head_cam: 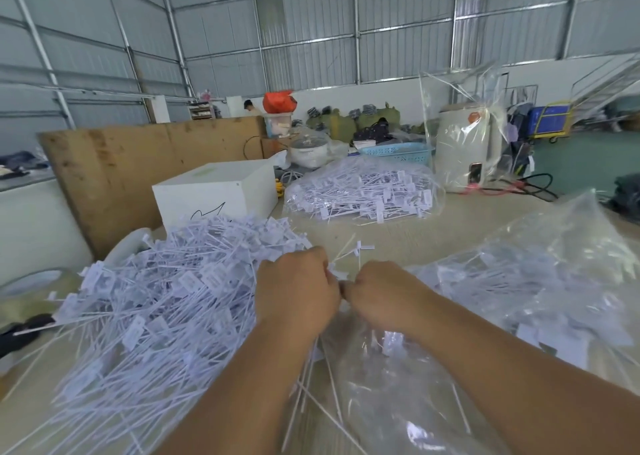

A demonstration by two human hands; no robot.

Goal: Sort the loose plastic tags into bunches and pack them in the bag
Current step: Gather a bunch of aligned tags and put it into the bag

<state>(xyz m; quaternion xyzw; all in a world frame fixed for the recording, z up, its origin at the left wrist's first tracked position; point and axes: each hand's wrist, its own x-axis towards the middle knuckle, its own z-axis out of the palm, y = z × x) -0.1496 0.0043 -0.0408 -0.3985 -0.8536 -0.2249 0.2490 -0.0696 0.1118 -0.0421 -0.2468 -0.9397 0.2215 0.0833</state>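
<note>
A big heap of loose white plastic tags (156,302) covers the left of the table. My left hand (298,291) and my right hand (384,295) meet in the middle, knuckles up, fingers curled. Between them they pinch a small bunch of tags (349,257) whose thin stems and flags stick up beyond the fingers. A clear plastic bag (540,281) with tags inside lies to the right, partly under my right forearm. Some tag stems lie below my wrists.
A second clear bag full of tags (363,191) lies farther back. A white box (214,191) stands behind the heap, a wooden board (138,163) beyond it. A white appliance (467,149) wrapped in clear plastic and a blue basket (398,151) stand at the back.
</note>
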